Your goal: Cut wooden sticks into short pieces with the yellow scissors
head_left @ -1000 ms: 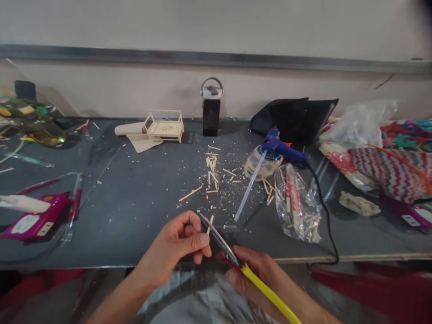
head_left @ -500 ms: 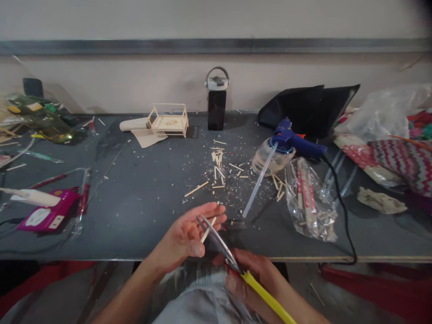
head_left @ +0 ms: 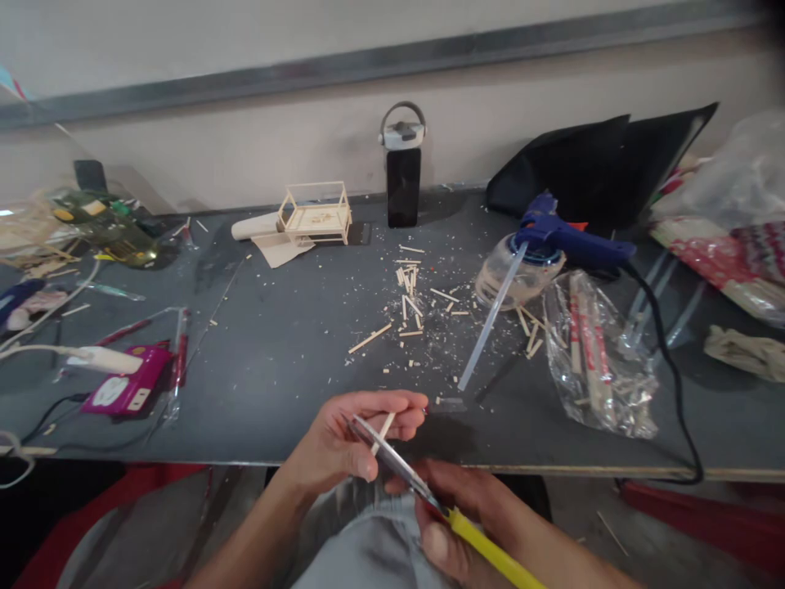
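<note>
My left hand (head_left: 343,433) pinches a short pale wooden stick (head_left: 383,433) between its thumb and fingers, close above the table's front edge. My right hand (head_left: 459,507) is closed around scissors (head_left: 408,476) with a yellow handle. Their blades point up and left and cross the stick inside the left hand; whether they bite into the wood I cannot tell. Beyond the hands lies a scatter of cut stick pieces (head_left: 410,282) and small chips. A little frame built of thin sticks (head_left: 317,217) stands at the back, left of the middle.
A dark bottle with a handled lid (head_left: 403,184) stands by the wall. At right, a blue glue gun (head_left: 570,241) rests on a clear jar (head_left: 503,282), beside a plastic bag of sticks (head_left: 592,352). A purple power adapter (head_left: 132,388) and a green bottle (head_left: 110,233) lie at left.
The view has tilted and shifted, so the table appears turned. The scissor blades have come closer together across the stick. Both hands keep their holds.
</note>
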Demonstrator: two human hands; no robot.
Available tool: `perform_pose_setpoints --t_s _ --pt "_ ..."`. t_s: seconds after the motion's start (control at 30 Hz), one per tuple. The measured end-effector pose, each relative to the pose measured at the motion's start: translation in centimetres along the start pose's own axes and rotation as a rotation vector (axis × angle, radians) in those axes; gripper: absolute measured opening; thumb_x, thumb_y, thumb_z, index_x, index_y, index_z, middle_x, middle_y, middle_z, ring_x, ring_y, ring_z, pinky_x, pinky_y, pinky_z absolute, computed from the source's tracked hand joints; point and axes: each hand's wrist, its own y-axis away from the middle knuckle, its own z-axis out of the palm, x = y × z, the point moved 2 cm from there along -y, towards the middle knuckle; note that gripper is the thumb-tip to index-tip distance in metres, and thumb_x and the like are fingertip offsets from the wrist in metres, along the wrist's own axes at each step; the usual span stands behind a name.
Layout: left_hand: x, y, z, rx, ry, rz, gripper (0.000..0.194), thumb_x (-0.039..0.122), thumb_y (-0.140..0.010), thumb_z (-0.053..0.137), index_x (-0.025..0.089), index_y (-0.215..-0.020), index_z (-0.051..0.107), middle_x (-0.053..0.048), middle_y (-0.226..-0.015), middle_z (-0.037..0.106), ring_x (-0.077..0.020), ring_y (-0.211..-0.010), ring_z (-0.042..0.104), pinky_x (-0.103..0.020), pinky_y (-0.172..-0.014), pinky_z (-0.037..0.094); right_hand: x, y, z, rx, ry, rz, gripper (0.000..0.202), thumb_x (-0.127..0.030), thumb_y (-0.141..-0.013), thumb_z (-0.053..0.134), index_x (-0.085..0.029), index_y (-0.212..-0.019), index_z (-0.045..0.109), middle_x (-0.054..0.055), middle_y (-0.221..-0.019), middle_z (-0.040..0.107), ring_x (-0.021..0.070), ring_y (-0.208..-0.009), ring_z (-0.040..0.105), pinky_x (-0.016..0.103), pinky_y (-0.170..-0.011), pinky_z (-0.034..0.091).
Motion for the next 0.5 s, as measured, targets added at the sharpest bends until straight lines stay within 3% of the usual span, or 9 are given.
perform_pose_setpoints --t_s 0.1,0.33,0.5 --pt "-0.1 0.1 0.2 -0.017 0.013 -0.003 0.052 0.031 -0.060 0.088 0.023 -0.109 0.073 -0.010 -0.127 0.067 -0.0200 -0.104 0.069 -0.027 -0.094 0.052 -0.9 -0.3 -0.1 -0.039 -0.012 -0.039 0.037 -0.051 -0.094 0.047 -0.021 -0.110 0.059 0.000 -0.088 0.052 0.0136 -0.071 0.043 0.025 -0.064 0.038" --pt "-0.5 0.7 0.3 -0.028 0.037 -0.042 0.053 0.030 -0.060 0.088 0.025 -0.110 0.072 -0.009 -0.127 0.067 -0.0212 -0.103 0.069 -0.029 -0.091 0.055 -0.9 0.2 -0.3 -0.065 -0.043 0.004 0.038 -0.056 -0.095 0.040 -0.020 -0.103 0.052 -0.003 -0.076 0.043 0.0107 -0.061 0.036 0.023 -0.053 0.031" --pt "-0.4 0.7 0.3 0.036 0.008 -0.049 0.053 0.034 -0.057 0.089 0.024 -0.107 0.073 -0.010 -0.122 0.069 -0.0224 -0.098 0.071 -0.032 -0.090 0.056 -1.4 -0.1 -0.1 -0.064 -0.005 -0.029 0.039 -0.056 -0.094 0.042 -0.019 -0.102 0.053 -0.002 -0.079 0.045 0.0118 -0.064 0.038 0.024 -0.056 0.034"
